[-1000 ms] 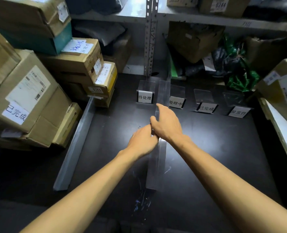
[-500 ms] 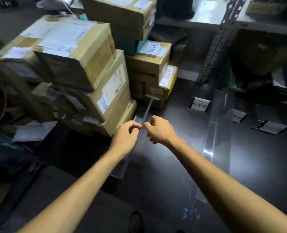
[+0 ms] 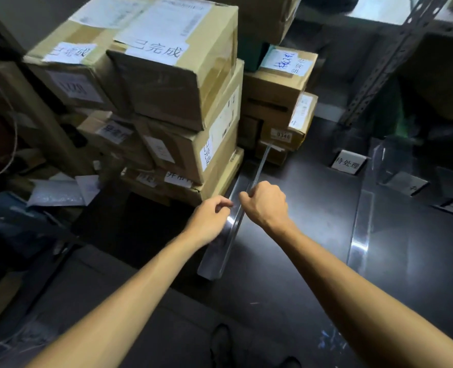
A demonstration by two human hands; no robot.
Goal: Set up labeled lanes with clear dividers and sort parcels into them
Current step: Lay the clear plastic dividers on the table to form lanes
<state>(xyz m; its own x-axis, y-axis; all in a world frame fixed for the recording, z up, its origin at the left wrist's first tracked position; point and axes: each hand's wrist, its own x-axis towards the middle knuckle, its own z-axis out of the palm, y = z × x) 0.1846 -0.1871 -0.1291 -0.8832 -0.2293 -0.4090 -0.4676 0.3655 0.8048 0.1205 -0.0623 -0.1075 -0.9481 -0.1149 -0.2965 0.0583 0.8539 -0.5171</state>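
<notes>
A: What is sitting on the black tabletop (image 3: 313, 235)?

B: A tall stack of brown cardboard parcels (image 3: 172, 102) is crowding its left edge. A long clear plastic divider strip (image 3: 220, 251) is running from the front edge toward the back, just beside the stack. A second clear strip (image 3: 360, 235) is lying well apart to the right.

A: And the hands?

B: The left hand (image 3: 212, 219) is pinching the first strip's raised edge with curled fingers. The right hand (image 3: 266, 204) is gripping that edge just behind it. A small white label card (image 3: 349, 163) is standing near the back.
</notes>
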